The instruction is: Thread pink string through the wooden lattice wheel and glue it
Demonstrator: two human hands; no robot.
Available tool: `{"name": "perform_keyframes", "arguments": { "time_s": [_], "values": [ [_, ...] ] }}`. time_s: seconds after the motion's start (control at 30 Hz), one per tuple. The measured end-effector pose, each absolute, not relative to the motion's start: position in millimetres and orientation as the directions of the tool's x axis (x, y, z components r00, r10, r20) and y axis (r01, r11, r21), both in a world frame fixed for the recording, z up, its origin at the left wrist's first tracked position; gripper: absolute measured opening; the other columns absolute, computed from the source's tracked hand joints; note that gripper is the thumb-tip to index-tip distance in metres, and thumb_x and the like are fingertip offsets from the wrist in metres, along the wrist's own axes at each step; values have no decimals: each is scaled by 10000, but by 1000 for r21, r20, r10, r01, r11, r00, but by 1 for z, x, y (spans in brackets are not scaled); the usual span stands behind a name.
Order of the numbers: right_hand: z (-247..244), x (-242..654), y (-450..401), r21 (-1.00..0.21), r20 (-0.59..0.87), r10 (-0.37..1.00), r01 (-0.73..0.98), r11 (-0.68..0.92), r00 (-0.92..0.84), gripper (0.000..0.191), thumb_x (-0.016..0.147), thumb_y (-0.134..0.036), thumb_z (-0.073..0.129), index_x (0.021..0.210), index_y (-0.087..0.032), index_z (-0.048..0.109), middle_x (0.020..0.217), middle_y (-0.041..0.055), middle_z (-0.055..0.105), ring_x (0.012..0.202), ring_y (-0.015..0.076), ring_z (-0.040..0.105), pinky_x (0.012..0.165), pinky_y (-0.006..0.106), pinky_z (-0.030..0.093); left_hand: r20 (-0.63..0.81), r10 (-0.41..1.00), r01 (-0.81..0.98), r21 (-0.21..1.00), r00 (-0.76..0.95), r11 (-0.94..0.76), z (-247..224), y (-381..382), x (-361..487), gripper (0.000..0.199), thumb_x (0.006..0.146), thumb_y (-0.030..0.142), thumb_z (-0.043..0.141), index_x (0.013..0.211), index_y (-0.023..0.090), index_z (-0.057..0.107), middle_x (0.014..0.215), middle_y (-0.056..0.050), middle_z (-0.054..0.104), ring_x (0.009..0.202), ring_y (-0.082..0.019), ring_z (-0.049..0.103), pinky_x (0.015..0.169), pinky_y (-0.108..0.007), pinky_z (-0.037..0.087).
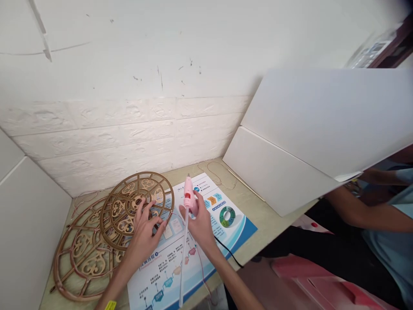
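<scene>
My right hand (201,226) grips a pink hot glue gun (189,196) above a printed paper sheet (222,228). A long translucent glue stick (183,262) runs down from the gun toward the sheet's lower edge. My left hand (143,234) rests with its fingers apart on a round laser-cut wooden lattice disc (122,215). That disc overlaps the sheet and a larger wooden lattice ring (85,262) at the left. A black cord (227,252) trails from under my right hand across the sheet.
The tabletop (248,206) meets a white brick-textured wall (112,133) behind and a white panel (29,228) at the left. Large white boards (322,120) lean at the right. A seated person's arm (364,213) and a pink object (322,280) lie beyond the table's right edge.
</scene>
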State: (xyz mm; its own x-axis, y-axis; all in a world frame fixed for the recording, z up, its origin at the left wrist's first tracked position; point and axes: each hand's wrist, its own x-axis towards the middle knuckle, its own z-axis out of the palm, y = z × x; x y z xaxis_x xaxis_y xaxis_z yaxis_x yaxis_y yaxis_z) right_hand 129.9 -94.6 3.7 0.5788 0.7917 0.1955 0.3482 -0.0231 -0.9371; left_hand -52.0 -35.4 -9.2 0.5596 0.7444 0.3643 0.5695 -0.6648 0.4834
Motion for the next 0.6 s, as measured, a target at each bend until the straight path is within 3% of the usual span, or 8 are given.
{"name": "perform_keyframes", "arguments": {
  "time_s": [0.27, 0.47, 0.6],
  "values": [
    [0, 111, -99, -955, 161, 766, 294, -38, 622, 765, 789, -453, 722, 1413, -206, 356, 1087, 114, 661, 940, 273, 658, 807, 399, 526, 435, 733, 569, 462, 523, -680, -17, -35, -48, 414, 991, 375, 429, 706, 195, 670, 1441, -104, 466, 1468, -391, 214, 1102, -691, 345],
    [-6, 106, -98, -975, 116, 780, 219, -27, 615, 678, 803, -443, 706, 1320, -233, 320, 928, 30, 638, 784, 221, 647, 756, 370, 512, 425, 737, 580, 456, 525, -676, -13, -41, -45, 392, 996, 347, 435, 735, 187, 681, 1460, -115, 440, 1479, -383, 188, 1121, -680, 322],
    [-7, 104, -96, -980, 127, 790, 197, 8, 599, 658, 810, -425, 705, 1305, -235, 314, 907, 23, 634, 761, 204, 645, 741, 352, 517, 421, 748, 591, 458, 513, -664, -14, -44, -43, 368, 991, 318, 452, 740, 178, 683, 1469, -120, 423, 1483, -379, 178, 1125, -668, 326]
  ]
}}
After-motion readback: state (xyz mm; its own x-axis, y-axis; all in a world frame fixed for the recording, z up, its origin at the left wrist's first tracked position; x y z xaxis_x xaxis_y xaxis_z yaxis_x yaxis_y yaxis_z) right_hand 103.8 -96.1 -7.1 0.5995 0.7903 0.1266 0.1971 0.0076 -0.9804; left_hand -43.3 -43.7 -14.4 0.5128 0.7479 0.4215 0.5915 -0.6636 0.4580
